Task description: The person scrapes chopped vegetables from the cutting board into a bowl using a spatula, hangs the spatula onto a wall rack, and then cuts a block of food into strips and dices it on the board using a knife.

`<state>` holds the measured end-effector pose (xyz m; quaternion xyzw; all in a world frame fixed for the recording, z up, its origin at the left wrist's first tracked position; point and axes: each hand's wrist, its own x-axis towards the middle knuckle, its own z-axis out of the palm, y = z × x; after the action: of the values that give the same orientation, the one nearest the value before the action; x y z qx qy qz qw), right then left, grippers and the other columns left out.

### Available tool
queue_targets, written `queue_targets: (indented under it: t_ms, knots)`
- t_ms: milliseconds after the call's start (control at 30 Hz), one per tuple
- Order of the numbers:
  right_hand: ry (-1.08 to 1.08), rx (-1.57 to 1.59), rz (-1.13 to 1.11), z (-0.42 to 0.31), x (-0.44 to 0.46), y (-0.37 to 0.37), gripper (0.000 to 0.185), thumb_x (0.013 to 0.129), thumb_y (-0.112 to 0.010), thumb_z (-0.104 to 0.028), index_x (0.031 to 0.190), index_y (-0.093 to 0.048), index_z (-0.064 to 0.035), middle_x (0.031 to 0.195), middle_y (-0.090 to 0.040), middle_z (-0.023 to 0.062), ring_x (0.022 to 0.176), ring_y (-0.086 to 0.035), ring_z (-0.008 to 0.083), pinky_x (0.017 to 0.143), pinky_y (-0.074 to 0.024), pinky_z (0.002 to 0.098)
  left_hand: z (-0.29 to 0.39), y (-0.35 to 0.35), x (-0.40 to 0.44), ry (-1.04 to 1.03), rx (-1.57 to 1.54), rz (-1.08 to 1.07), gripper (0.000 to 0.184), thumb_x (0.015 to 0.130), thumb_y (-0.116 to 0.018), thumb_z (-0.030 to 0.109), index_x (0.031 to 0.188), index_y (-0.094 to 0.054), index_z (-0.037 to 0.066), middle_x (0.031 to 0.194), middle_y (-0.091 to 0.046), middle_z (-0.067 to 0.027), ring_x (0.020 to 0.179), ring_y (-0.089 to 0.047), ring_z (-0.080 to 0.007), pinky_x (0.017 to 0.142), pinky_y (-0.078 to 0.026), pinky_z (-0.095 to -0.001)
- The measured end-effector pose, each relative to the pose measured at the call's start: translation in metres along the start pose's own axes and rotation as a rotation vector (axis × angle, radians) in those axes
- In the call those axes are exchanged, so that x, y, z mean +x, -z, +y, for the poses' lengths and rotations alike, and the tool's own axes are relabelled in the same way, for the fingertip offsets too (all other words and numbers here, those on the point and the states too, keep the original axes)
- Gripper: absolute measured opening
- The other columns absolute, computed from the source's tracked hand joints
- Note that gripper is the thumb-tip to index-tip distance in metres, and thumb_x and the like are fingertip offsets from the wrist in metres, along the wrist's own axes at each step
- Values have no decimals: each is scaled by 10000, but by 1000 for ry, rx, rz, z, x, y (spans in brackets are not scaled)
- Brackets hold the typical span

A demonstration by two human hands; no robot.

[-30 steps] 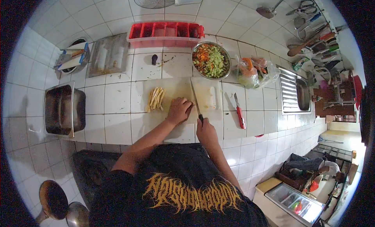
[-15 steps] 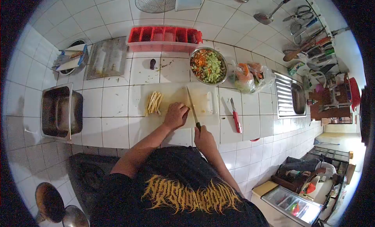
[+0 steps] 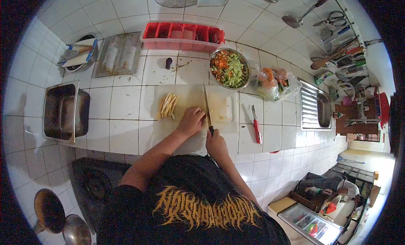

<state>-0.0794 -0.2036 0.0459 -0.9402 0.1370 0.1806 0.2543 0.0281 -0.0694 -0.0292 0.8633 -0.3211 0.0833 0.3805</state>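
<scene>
My right hand (image 3: pixel 217 143) is wrapped round the dark handle of a long kitchen knife (image 3: pixel 206 105), whose blade points away from me over a pale cutting board (image 3: pixel 181 93). Close to the left of the blade, my left hand (image 3: pixel 193 119) rests on the board with its fingers curled down. Whatever lies beneath those fingers is hidden. A bundle of pale yellow cut sticks (image 3: pixel 168 105) lies on the board's left part. Some small bits show on the board right of the blade. Beyond the board stands a metal bowl (image 3: pixel 247 79) of diced orange and green vegetables.
A red-handled knife (image 3: pixel 257 129) lies right of the board, with a plastic bag of vegetables (image 3: pixel 276 84) behind it. A red compartment box (image 3: pixel 182 43) stands against the wall. There is a metal basin (image 3: pixel 67 110) at left and a sink (image 3: pixel 322 111) at right.
The view has shifted slightly. The knife stands a little more upright and nearer my left hand's fingertips. Both hands keep their places on the board and the handle.
</scene>
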Motion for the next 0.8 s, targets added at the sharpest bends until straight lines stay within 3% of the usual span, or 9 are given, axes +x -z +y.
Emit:
queue_targets:
  t_ms: [100, 267, 367, 500, 667, 733, 800]
  knots:
    - [-67, 87, 59, 1, 13, -6, 365, 1048, -432, -327, 1088, -484, 32, 847, -671, 348, 812, -674, 526, 730, -543, 616, -3, -1, -4, -19, -28, -39, 123, 843, -674, 113, 951, -643, 62, 954, -574, -129, 968, -575, -353, 854, -435, -484]
    - [55, -80, -3, 27, -1, -9, 356, 1046, -464, -320, 1022, -474, 35, 788, -648, 352, 781, -639, 554, 690, -512, 636, -10, 0, -8, -3, 103, -134, 153, 815, -688, 100, 964, -669, 76, 987, -578, -103, 1007, -574, -328, 892, -416, -490]
    - [-91, 53, -30, -2, -5, 3, 398, 1052, -426, -359, 1076, -485, 34, 819, -670, 345, 814, -678, 523, 738, -542, 611, -5, 3, -10, 7, 84, -85, 155, 824, -682, 118, 976, -695, 93, 1000, -587, -90, 1040, -575, -309, 922, -399, -490]
    - [-63, 78, 33, 0, 15, -5, 402, 1052, -425, -363, 1072, -488, 33, 822, -674, 340, 824, -682, 520, 749, -545, 605, -6, 1, -9, 24, 64, -98, 157, 836, -665, 138, 979, -712, 94, 993, -591, -91, 1030, -576, -307, 938, -389, -482]
    - [-79, -10, -44, -5, -9, 16, 404, 1054, -414, -367, 1067, -489, 30, 836, -681, 331, 832, -681, 517, 759, -539, 611, -1, 10, -6, 38, 40, -131, 163, 807, -673, 111, 964, -702, 78, 987, -589, -93, 1004, -582, -307, 943, -382, -492]
    - [-96, 14, -37, -9, -5, 7, 406, 1054, -413, -367, 1068, -491, 31, 843, -682, 332, 841, -682, 516, 765, -539, 610, -7, 4, -10, -42, 62, -18, 177, 798, -668, 107, 969, -695, 76, 983, -594, -96, 1011, -585, -308, 969, -378, -496]
    - [-118, 36, -25, -11, 4, 2, 408, 1054, -413, -368, 1069, -494, 31, 851, -683, 334, 850, -683, 515, 771, -538, 609, -10, -1, -11, 28, 19, -40, 184, 799, -668, 111, 977, -695, 76, 986, -595, -97, 1023, -583, -308, 991, -371, -500]
